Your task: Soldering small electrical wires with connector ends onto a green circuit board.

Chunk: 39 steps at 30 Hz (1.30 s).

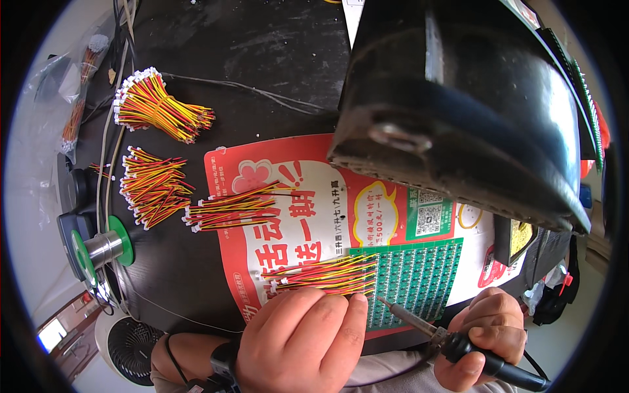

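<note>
A green circuit board panel (419, 275) with rows of small pads lies in front of me on a printed red and white sheet. Red and yellow wires (327, 272) with white connectors run side by side, their bare ends along the panel's left edge. My left hand (304, 340) is closed at the near end of this row, its fingertips pinching a wire against the board's edge; most of that wire is hidden. In my right hand (485, 337) is a soldering iron (413, 321) with a black handle. Its tip points left, close to my left fingertips and just over the panel.
A large black hood (458, 111) overhangs the far right. Loose wire piles (154, 190) and a banded wire bundle (160, 108) lie left. A solder spool (105, 249) stands near cables at the left edge. A yellow sponge (521, 236) sits right, a fan (131, 347) lower left.
</note>
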{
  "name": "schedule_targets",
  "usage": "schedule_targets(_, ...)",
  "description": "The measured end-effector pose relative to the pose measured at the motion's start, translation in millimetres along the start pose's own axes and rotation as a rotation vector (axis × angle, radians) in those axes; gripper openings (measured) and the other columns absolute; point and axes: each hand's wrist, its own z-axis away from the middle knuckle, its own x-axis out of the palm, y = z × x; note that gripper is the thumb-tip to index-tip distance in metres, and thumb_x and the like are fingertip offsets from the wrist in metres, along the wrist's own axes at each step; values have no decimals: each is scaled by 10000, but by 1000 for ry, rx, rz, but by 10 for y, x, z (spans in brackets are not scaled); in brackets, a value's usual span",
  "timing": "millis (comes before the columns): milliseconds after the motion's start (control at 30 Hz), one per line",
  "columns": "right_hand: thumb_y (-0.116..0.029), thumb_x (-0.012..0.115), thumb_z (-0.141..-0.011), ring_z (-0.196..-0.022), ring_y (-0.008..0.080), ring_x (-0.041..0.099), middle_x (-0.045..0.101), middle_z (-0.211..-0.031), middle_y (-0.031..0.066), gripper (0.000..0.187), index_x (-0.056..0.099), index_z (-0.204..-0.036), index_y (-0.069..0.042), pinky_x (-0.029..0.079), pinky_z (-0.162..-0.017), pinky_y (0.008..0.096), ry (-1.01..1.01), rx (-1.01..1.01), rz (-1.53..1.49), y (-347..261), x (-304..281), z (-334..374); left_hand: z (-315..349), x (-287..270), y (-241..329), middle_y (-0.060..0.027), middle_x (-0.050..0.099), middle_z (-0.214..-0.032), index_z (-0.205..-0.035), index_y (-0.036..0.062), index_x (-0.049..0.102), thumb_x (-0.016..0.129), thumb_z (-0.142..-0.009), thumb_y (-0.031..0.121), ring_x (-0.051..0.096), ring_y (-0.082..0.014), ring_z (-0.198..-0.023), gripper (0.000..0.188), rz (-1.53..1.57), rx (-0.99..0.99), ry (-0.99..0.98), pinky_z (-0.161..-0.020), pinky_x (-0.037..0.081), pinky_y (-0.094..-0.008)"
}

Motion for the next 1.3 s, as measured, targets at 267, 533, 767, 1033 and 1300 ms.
schedule_targets(267,-155,657,-895,-399,150,436,465,-532,65,251,529,-846,55,336,-366,291,-11,10,52,-73,-75,-69,-100,11,305,-125,622,-802,-904,-80,702,710,-732,-56,619,-254,-663,174,79,-148,-46,-601,540,-346)
schedule_targets(533,-407,686,-902,-458,102,463,456,-582,0,396,523,-814,-57,289,-407,233,-34,136,339,-149,-77,-74,-45,-28,398,-104,613,-792,-903,-75,696,736,-689,-59,606,-233,-622,219,89,-262,-94,-578,527,-345)
schedule_targets(767,-400,692,-893,-464,110,479,463,-604,1,393,526,-804,-54,305,-399,234,-59,139,340,-143,-74,-90,-38,-23,372,-99,606,-786,-897,-73,697,740,-685,-61,599,-229,-620,216,103,-243,-91,-565,517,-340)
schedule_targets(1033,-237,655,-908,-427,142,444,466,-561,51,298,521,-845,22,337,-395,282,-125,102,128,-104,-36,-105,-23,-35,368,-96,601,-775,-897,-78,702,738,-683,-65,593,-231,-622,218,103,-244,-93,-563,515,-334)
schedule_targets(1300,-204,639,-932,-412,174,465,469,-523,72,292,539,-884,66,377,-374,296,-4,-11,1,-25,-53,-10,-70,-18,407,-97,595,-774,-900,-84,705,734,-682,-71,586,-231,-625,220,97,-246,-93,-556,510,-329)
